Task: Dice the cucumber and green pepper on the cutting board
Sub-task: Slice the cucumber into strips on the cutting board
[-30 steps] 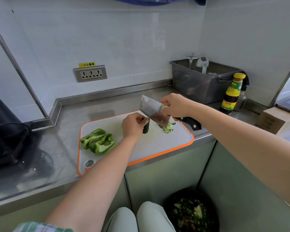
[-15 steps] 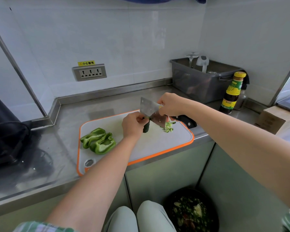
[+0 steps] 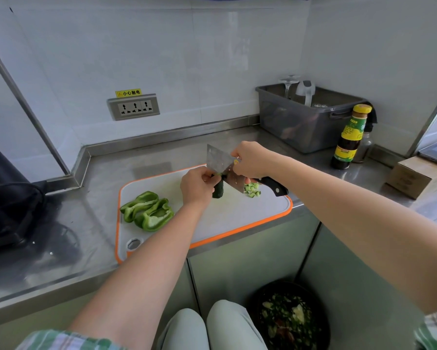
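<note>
Mid-dice, your left hand [image 3: 197,188] pinches the dark-green cucumber stub [image 3: 217,192] below its fingers [image 3: 207,177] while your right hand [image 3: 250,160] grips the steel cleaver [image 3: 218,161] just beside them; next, chop down clear of them

Left hand [image 3: 196,186] grips dark cucumber stub [image 3: 217,192] on white, orange-rimmed cutting board [image 3: 237,218]. Right hand [image 3: 250,160] holds cleaver [image 3: 221,164], blade tilted, lower edge by the stub's top, black handle poking out right. Diced cucumber pile [image 3: 252,191] just right of blade. Green pepper halves [image 3: 148,210] on board's left end. Board on steel surface [image 3: 149,160]; grey bin [image 3: 305,125] and sauce bottle [image 3: 350,137] back right.
</note>
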### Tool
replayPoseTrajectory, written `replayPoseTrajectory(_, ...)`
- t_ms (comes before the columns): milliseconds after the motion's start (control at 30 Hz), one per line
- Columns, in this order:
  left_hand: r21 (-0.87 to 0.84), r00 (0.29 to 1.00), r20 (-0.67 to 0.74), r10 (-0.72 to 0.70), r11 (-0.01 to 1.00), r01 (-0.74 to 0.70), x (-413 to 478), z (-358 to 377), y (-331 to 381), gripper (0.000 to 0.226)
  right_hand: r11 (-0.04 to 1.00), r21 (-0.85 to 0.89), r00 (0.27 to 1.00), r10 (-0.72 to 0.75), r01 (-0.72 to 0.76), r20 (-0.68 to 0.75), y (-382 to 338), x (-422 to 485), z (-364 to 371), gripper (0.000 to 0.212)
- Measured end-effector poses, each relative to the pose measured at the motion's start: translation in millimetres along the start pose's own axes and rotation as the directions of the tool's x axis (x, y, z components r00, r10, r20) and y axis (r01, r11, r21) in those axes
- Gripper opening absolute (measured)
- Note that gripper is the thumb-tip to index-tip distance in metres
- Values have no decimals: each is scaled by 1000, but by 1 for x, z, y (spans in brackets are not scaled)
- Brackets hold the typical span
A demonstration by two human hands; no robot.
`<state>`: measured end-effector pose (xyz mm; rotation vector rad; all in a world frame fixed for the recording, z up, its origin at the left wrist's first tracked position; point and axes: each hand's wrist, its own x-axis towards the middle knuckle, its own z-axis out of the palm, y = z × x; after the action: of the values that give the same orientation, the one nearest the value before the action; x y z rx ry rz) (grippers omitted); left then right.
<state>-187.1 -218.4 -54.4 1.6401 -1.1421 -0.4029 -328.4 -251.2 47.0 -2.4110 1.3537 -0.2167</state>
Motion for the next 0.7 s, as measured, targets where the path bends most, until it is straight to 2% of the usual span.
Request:
replayPoseTrajectory(200, 33, 1000, 6, 0, 999, 0, 3, 2, -3, 14, 1000, -18, 1000, -24, 25, 13, 2, 2, 9, 21)
replayPoseTrajectory(300, 51, 1000, -9, 11, 999, -10, 4, 3, -4, 6, 999, -26, 998, -18, 20, 57, 7, 3, 12, 27)
replayPoseTrajectory(433, 99, 999, 0, 41, 994, -41, 6, 3, -3, 3, 998, -45, 997, -33, 36, 63, 11, 3, 16, 30)
replayPoseTrajectory(600, 94, 1000, -12, 19, 995, -18, 4, 2, -1, 3, 983, -162, 996, -79, 83, 33, 7, 4, 27, 30)
replayPoseTrajectory(700, 103, 999, -19, 31, 994, -29, 2, 1, 0, 1, 978, -190, 996, -74, 83, 52, 7, 5, 38, 24)
